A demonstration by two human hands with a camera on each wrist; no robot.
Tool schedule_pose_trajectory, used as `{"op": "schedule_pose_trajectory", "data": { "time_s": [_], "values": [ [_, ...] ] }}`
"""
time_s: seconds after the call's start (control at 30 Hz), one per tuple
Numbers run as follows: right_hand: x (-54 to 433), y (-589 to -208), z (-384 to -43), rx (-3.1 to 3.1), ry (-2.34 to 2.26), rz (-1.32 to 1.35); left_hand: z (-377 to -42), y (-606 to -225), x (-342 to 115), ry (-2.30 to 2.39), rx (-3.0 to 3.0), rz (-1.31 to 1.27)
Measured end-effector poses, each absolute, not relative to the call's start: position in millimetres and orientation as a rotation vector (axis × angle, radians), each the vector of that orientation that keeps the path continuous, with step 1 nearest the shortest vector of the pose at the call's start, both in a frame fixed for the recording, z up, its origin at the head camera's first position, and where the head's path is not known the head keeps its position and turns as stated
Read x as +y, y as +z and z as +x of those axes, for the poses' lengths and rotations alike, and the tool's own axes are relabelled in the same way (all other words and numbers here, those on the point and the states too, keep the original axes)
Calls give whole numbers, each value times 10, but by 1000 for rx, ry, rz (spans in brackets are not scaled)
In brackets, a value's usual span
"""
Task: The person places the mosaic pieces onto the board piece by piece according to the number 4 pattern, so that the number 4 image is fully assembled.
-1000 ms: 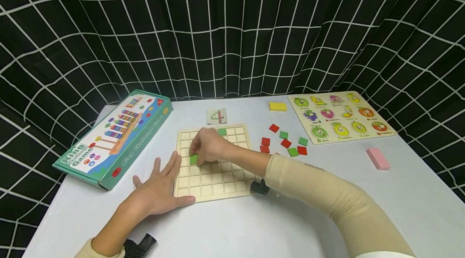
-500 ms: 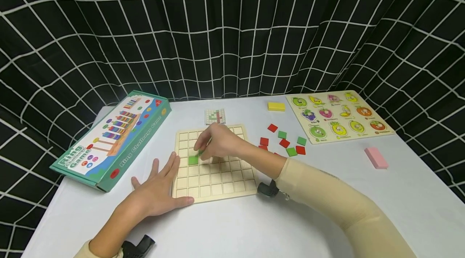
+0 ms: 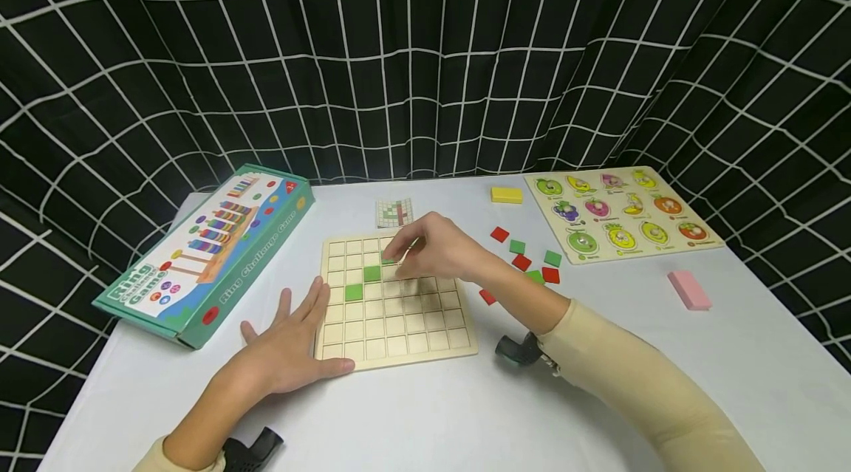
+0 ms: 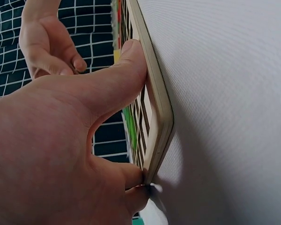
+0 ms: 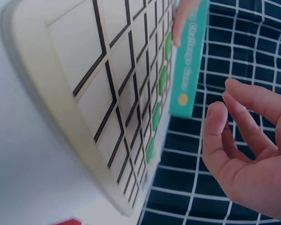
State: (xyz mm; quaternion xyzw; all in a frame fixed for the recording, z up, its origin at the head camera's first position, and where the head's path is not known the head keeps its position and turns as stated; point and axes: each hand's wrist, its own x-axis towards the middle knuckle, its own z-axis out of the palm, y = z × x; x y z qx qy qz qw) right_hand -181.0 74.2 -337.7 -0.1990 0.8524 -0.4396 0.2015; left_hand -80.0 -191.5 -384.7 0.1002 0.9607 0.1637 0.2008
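Note:
A pale wooden grid board point(image 3: 399, 343) lies mid-table, with several green square tiles point(image 3: 354, 292) in its cells along a diagonal. My left hand point(image 3: 286, 350) lies spread at the board's near left corner; its thumb rests on the front rim and its fingers meet the left edge. Over the upper middle of the board is my right hand point(image 3: 439, 250), fingers loosely bent. The right wrist view shows a gap between that hand's thumb point(image 5: 218, 117) and fingers, with nothing held. One green tile point(image 3: 388, 259) peeks out beside its fingertips in the head view.
Loose red tiles point(image 3: 500, 234) and green tiles point(image 3: 552, 258) lie right of the board. A small pattern card point(image 3: 394, 213) sits behind it. Around these are a ring game box point(image 3: 213, 250), a yellow block point(image 3: 507, 195), a pink block point(image 3: 689, 290) and a fruit puzzle board point(image 3: 621, 217).
My right hand has moved away and rightward across the board, from the nearest green tile past the second one, uncovering both. The left hand has stayed in place.

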Motion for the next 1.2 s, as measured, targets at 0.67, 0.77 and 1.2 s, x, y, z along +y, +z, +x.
{"op": "schedule_pose_trajectory", "data": {
  "time_s": [0.67,0.77,1.2],
  "values": [
    [1497,-3242,-1801,2509,-1281,-378,-822,-3860,-1935,462,2683,281],
    [1604,-3239,-1826,2523,-1281,-365,-822,-3859,-1935,466,2681,277],
    [2024,-3309,-1918,2548,-1326,-246,-830,-3860,-1926,458,2675,282]
  ]
}}
